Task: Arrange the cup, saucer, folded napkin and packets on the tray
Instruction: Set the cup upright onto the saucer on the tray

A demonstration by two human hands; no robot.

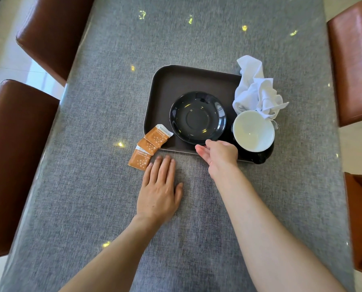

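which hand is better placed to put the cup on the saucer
Right. The right hand is at the tray's near edge beside the cup and saucer; the left hand lies flat by the packets.

A grey-clothed table [112,81] is seen; on it are laid a tray [161,98], three packets [148,145] and a flat hand [159,192].

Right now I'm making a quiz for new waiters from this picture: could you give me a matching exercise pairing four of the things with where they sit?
Things:
1. saucer
2. napkin
3. packets
4. left hand

Places:
A. flat on the tablecloth, near the tray's front edge
B. crumpled at the tray's right side
C. lying across the tray's front left corner
D. on the tray, near its middle

Pairs: 1-D, 2-B, 3-C, 4-A
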